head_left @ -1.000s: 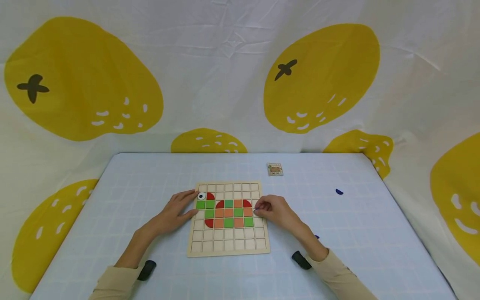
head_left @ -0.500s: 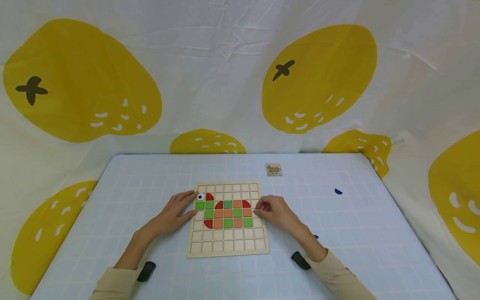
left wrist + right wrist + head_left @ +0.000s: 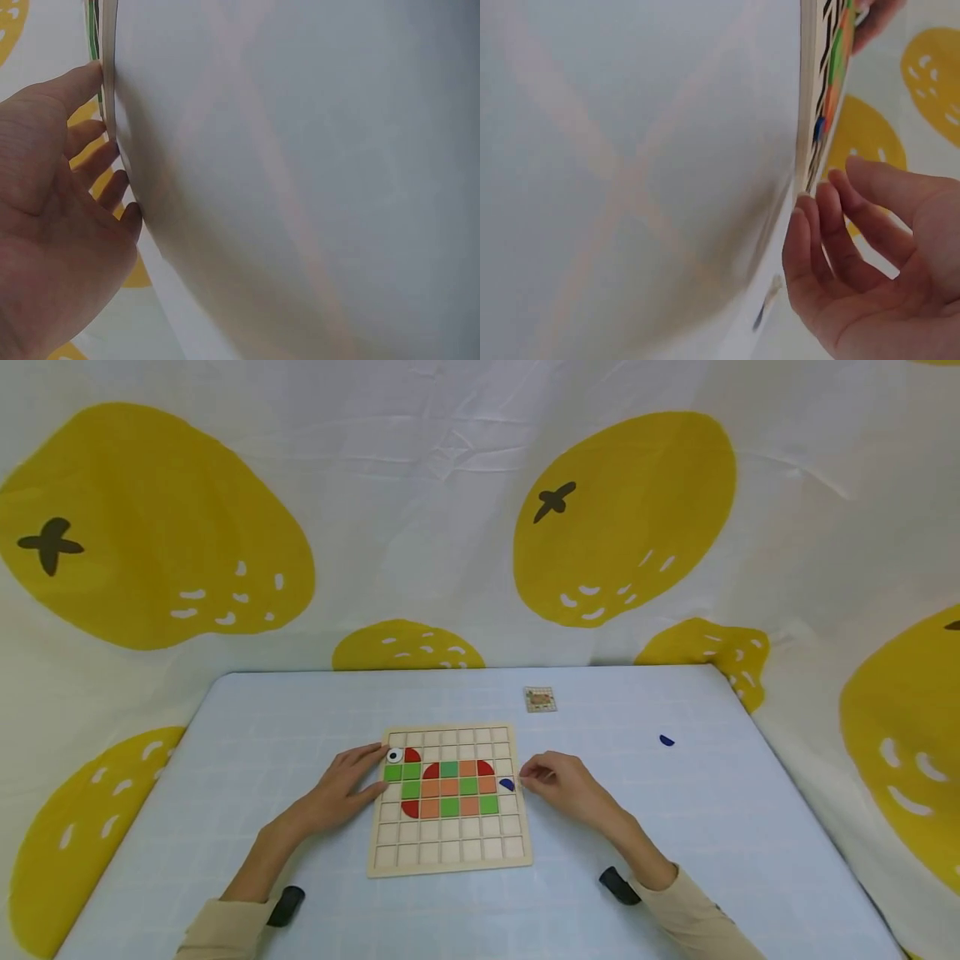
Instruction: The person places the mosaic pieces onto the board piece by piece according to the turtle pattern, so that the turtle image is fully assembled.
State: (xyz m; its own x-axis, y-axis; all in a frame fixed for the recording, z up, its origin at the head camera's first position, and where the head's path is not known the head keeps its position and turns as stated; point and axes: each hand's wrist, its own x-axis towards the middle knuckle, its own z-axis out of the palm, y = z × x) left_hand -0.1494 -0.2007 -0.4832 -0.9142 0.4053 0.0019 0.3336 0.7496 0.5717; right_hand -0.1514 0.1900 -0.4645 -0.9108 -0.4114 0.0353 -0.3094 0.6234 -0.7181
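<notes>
A wooden grid board (image 3: 450, 870) lies on the table, with green, orange and red pieces and a round eye piece (image 3: 394, 755) set in its squares. My left hand (image 3: 333, 795) rests at the board's left edge, its thumb and fingertips touching the rim in the left wrist view. A dark blue half-round piece (image 3: 507, 784) lies tilted in a square near the right edge. Just right of it is my right hand (image 3: 567, 787), fingers loosely bent and holding nothing. The right wrist view shows those fingertips (image 3: 805, 199) close to the board's side.
Another dark blue half-round piece (image 3: 667, 740) lies to the right on the pale blue checked table (image 3: 600, 718). Behind the board is a small pattern card (image 3: 540, 699). A white curtain (image 3: 420, 527) with yellow fruit prints hangs beyond the table's back edge.
My right hand has let go of the blue half-round piece and drawn back slightly right. My right forearm now hides a blue piece seen beside it earlier. The left hand stays at the board.
</notes>
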